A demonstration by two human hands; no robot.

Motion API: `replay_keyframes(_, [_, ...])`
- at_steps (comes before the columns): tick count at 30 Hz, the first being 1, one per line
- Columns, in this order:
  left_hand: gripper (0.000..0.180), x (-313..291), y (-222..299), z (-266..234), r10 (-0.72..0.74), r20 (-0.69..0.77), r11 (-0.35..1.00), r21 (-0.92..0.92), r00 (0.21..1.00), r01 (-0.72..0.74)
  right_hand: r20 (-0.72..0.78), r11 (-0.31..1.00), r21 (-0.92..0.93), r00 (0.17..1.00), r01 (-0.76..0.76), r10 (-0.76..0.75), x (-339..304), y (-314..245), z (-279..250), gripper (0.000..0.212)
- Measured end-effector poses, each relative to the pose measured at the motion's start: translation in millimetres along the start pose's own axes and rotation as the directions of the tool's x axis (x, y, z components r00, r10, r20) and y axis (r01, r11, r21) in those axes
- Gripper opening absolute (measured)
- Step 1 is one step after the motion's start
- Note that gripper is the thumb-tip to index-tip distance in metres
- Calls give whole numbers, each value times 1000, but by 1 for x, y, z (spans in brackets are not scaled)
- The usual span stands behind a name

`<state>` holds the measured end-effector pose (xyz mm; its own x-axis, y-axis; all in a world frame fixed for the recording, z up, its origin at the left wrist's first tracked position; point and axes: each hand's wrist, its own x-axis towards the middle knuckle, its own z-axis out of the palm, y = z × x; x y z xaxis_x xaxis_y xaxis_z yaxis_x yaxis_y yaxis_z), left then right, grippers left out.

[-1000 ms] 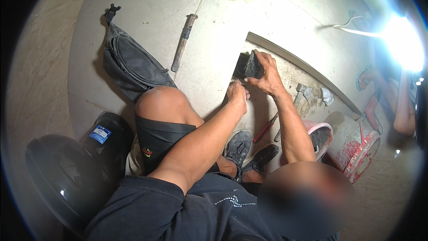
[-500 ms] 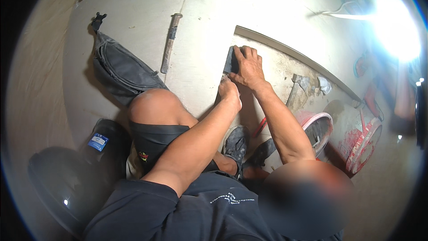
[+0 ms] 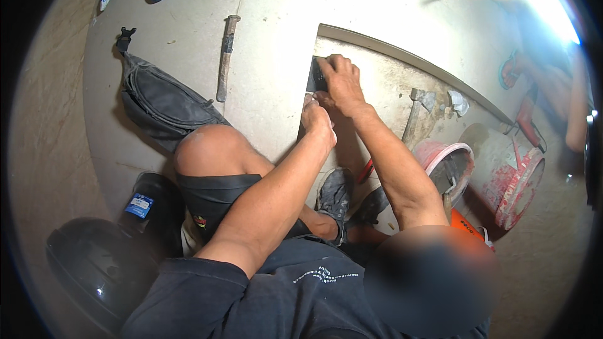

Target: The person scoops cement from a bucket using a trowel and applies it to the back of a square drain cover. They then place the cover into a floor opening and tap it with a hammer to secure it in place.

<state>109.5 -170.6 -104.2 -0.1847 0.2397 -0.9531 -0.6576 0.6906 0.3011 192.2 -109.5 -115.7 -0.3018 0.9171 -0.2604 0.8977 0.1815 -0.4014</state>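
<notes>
A flat dark piece (image 3: 318, 75) lies along the left edge of a recess (image 3: 389, 72) in the pale tiled surface. My right hand (image 3: 344, 86) is closed over the right side of this piece, with its fingertips on the top. Just below, my left hand (image 3: 316, 118) is pinched close to the piece's lower end; a small pale bit shows at its fingertips, too small to name. The two hands nearly touch. To the right of my right forearm rests a hatchet-shaped hammer (image 3: 419, 105), near a crumpled white scrap (image 3: 458, 103).
Left of the recess lie a rusty chisel (image 3: 226, 56) and a black waist bag (image 3: 166, 97). A pinkish bucket (image 3: 461, 150) and a red-smeared bucket (image 3: 524, 191) stand at right. Beyond them are a red tool (image 3: 529, 127), another person's foot (image 3: 510, 70) and a bright lamp (image 3: 553, 9).
The view has shifted slightly. My left fingertips have moved up against my right thumb. Both hands stay at the dark piece, and an orange object now shows beside my right elbow.
</notes>
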Motion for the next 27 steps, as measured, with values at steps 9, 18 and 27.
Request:
replay_keyframes(9, [45,14,-11,-3,439,301,558,647,846,-520,-10,547,667,728,-506,685,-50,50,31,20])
replay_keyframes(18, [45,18,-17,-19,552,542,-46,778,633,-626,-44,654,550,764,-520,644,-41,30,27,13])
replay_keyframes(27, [55,5,-22,-17,469,547,-144,822,693,-551,-178,781,432,806,-451,564,-41,28,42,5])
